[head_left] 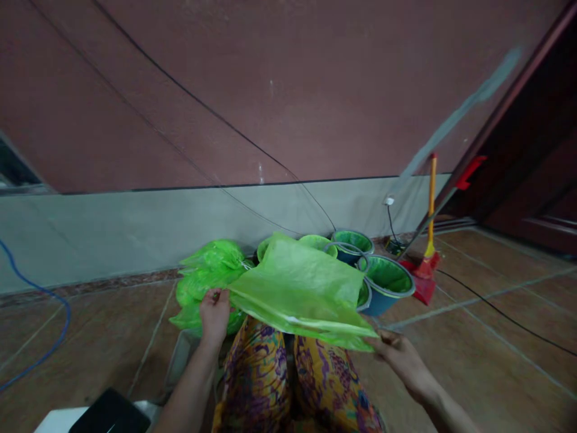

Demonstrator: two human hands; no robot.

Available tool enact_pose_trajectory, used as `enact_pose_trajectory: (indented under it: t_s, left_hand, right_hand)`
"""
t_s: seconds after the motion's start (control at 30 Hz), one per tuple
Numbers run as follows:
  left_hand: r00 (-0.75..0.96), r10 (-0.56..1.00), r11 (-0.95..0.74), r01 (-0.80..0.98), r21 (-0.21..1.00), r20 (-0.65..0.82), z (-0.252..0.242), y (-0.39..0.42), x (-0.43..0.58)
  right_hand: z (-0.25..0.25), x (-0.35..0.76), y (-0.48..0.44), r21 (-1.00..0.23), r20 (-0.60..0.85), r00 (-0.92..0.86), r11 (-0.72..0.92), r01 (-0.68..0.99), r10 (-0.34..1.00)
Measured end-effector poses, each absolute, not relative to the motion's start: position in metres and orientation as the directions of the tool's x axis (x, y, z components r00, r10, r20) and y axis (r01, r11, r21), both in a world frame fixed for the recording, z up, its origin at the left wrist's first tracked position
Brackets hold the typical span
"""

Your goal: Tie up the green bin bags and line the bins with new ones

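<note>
A light green plastic bag (311, 276) is stretched out flat in front of my knees, its mouth edge towards me. My left hand (215, 313) pinches the bag's left corner. At the opposite corner my right hand (399, 349) grips the edge between thumb and fingers. Behind the spread bag stand several buckets lined with green, among them a blue bucket (388, 282) at the right, partly covered by the bag. Beyond my left hand sits a pile of filled green bags (211, 258), one tied at its neck.
A red dustpan (424, 279) and a broom with a yellow handle (431, 204) stand right of the buckets. A blue hose (63, 337) curves over the tiles at left. Near my left forearm are a grey tray (178, 355) and a black object (110, 412). Cables hang along the wall.
</note>
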State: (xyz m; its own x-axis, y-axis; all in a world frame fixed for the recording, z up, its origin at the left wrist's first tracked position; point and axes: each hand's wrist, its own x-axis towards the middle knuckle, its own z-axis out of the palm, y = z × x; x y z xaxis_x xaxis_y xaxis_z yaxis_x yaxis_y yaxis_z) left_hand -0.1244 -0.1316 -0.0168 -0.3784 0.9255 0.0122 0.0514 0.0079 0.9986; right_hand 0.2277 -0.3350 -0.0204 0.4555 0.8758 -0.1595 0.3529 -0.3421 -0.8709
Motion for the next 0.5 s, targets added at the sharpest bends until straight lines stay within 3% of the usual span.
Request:
enact_pose_trajectory:
  t_s: [0.17, 0.3, 0.4, 0.5]
  left_hand:
    - [-0.361, 0.899, 0.178, -0.215, 0.96, -0.248, -0.009, -0.131, -0.13]
    - [-0.104, 0.877, 0.404, -0.37, 0.837, -0.47, -0.021, -0.142, -0.132]
    - [0.079, 0.872, 0.467, -0.431, 0.772, -0.483, -0.026, -0.146, -0.125]
    - [0.051, 0.899, 0.412, -0.432, 0.802, -0.435, -0.024, -0.143, -0.117]
  right_hand:
    - [0.017, 0.208, -0.353, -0.946, -0.173, 0.258, -0.233, 0.226, 0.951]
    - [0.014, 0.197, -0.359, -0.959, -0.189, 0.264, -0.236, 0.159, 0.946]
    - [0.006, 0.191, -0.357, -0.969, -0.166, 0.308, -0.213, 0.124, 0.937]
    - [0.0, 0.19, -0.353, -0.98, -0.149, 0.407, -0.188, 0.057, 0.901]
